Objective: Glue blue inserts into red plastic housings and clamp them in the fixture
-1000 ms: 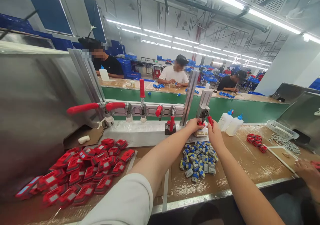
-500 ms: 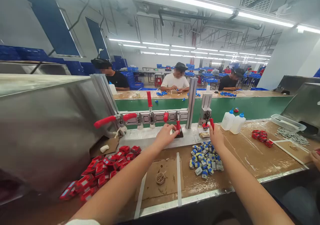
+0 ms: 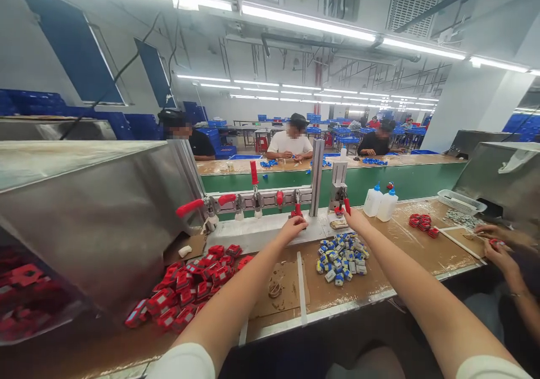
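My left hand (image 3: 291, 228) lies with curled fingers on the metal fixture plate (image 3: 253, 231), at the foot of a small red toggle clamp (image 3: 297, 208). Whether it grips the clamp is hidden. My right hand (image 3: 355, 220) reaches to the upright press fixture (image 3: 338, 183), its fingers closed around that fixture's red lever (image 3: 346, 205). A tan part (image 3: 338, 222) sits on the plate just left of this hand. Below my hands lies a pile of small blue-and-grey parts (image 3: 341, 257). A heap of red parts (image 3: 192, 286) spreads at the left.
A big steel hopper (image 3: 93, 210) fills the left side. Two white squeeze bottles (image 3: 380, 203), a few red parts (image 3: 422, 224) and a white basket (image 3: 460, 201) stand at the right. A co-worker's hands (image 3: 498, 248) work at the far right. Behind the green conveyor (image 3: 405, 177) sit other people.
My left hand left the press fixture and moved left to the small red clamp. My right hand stayed on the red lever. The camera tilted up and pulled back.
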A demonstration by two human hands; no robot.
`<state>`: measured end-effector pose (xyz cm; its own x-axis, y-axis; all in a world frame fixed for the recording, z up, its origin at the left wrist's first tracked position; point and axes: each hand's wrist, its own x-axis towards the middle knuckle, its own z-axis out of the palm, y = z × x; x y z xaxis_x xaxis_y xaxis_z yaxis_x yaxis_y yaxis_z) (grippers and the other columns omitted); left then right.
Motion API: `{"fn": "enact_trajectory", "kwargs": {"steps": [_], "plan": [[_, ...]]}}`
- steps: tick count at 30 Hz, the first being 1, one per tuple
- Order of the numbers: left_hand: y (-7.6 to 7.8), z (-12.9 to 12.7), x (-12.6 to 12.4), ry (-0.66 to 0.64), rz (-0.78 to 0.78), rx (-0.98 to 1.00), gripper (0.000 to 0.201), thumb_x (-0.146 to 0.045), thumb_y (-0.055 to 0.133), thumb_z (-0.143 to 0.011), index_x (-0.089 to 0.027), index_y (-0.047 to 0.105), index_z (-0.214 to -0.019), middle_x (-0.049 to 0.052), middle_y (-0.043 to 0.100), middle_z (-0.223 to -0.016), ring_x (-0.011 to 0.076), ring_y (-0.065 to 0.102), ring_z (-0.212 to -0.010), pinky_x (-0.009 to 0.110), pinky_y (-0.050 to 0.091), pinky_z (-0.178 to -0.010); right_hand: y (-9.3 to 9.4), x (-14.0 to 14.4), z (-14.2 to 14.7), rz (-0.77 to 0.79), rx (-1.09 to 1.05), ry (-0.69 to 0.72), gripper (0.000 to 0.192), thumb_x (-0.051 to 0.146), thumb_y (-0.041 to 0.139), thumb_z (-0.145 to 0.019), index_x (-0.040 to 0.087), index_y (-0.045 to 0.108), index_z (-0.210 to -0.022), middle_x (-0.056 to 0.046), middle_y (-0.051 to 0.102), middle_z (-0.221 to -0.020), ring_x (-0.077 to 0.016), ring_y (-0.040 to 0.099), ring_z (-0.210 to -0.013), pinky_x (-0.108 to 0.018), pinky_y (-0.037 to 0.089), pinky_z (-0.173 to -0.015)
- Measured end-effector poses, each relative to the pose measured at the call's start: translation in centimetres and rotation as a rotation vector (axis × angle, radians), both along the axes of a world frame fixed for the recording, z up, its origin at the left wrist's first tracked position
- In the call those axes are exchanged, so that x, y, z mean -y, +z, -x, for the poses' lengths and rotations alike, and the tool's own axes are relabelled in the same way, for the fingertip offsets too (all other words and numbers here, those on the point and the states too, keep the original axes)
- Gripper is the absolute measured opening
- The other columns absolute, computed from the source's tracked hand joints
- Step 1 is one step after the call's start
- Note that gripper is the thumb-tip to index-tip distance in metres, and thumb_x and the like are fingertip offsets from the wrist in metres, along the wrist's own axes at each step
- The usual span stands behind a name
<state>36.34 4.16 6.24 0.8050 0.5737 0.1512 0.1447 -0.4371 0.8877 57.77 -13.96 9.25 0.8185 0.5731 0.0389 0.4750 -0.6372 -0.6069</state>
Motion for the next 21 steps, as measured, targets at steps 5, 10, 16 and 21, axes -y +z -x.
{"fn": "enact_trajectory", "kwargs": {"steps": [5,10,16,21], "plan": [[-0.5,-0.3,-0.6,-0.018,-0.018,-0.023,0.034,-0.050,0.067,-0.071,-0.017,0.064,-0.079,0.002,0.064,-0.075,0.0196,0.059,-0.076,0.032,0.047,-0.074,2.2,-2.4,-1.7,0.053,-0.125,-0.051,0.036,0.041,0.062,-0.101,0.013,0.065,-0.123,-0.011,0.068,-0.119,-0.0223,0.069,-0.100,-0.040,0.060,-0.085],[-0.8,0.1,-0.9,-0.043,-0.018,-0.023,0.028,-0.045,0.070,-0.072,-0.017,0.067,-0.077,0.003,0.067,-0.080,0.0210,0.060,-0.082,0.032,0.048,-0.078,0.3,-3.2,-1.3,-0.012,0.035,-0.112,0.063,0.059,0.035,-0.105,0.012,0.074,-0.091,-0.019,0.074,-0.094,-0.0274,0.071,-0.091,-0.031,0.049,-0.070],[-0.7,0.2,-0.8,-0.021,0.008,-0.004,0.020,-0.038,0.072,-0.072,-0.018,0.069,-0.075,0.005,0.067,-0.086,0.0245,0.060,-0.093,0.035,0.047,-0.089,-3.0,-4.1,-0.8,-0.094,0.220,-0.210,0.072,0.063,0.023,-0.104,0.013,0.074,-0.104,-0.022,0.075,-0.108,-0.0326,0.069,-0.103,-0.033,0.042,-0.074],[1.0,0.5,0.6,-0.013,0.052,0.015,0.018,-0.031,0.074,-0.069,-0.017,0.063,-0.066,0.002,0.060,-0.072,0.0214,0.059,-0.082,0.034,0.047,-0.083,-3.8,-5.3,-1.1,-0.155,0.233,-0.233,0.067,0.061,0.028,-0.103,0.012,0.074,-0.101,-0.023,0.075,-0.102,-0.0338,0.069,-0.098,-0.035,0.043,-0.076]]}}
